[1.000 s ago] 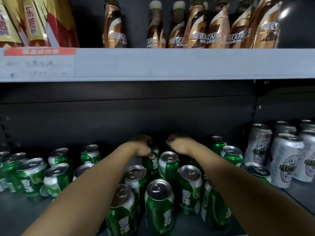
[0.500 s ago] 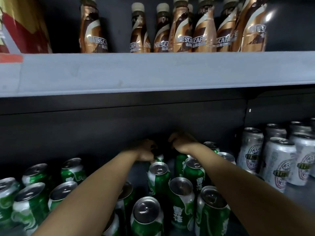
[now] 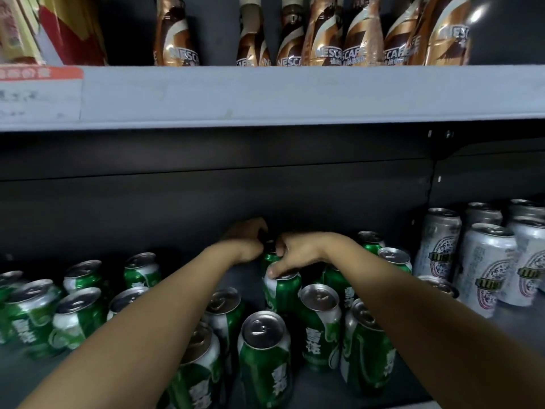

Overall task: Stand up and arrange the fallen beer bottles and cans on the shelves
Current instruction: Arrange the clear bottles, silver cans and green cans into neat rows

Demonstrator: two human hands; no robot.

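Several green beer cans stand upright in rows on the lower shelf (image 3: 318, 392). Both my arms reach to the back of the middle row. My left hand (image 3: 246, 240) curls its fingers round the top of a rear green can (image 3: 269, 258), which is mostly hidden between the hands. My right hand (image 3: 298, 252) curls onto the same can from the right, and its thumb rests on the rim of the can in front (image 3: 283, 290). Another upright green can (image 3: 264, 355) stands nearest to me.
A looser group of green cans (image 3: 76, 317) stands at the left. Silver cans (image 3: 486, 267) fill the right side of the shelf. The grey upper shelf edge (image 3: 265, 95) hangs low overhead, carrying brown coffee bottles (image 3: 362, 33) and red-yellow packs (image 3: 59, 28).
My two hands have come closer together at the back of the row. My right thumb has come down onto the front can's rim. The view has shifted slightly.
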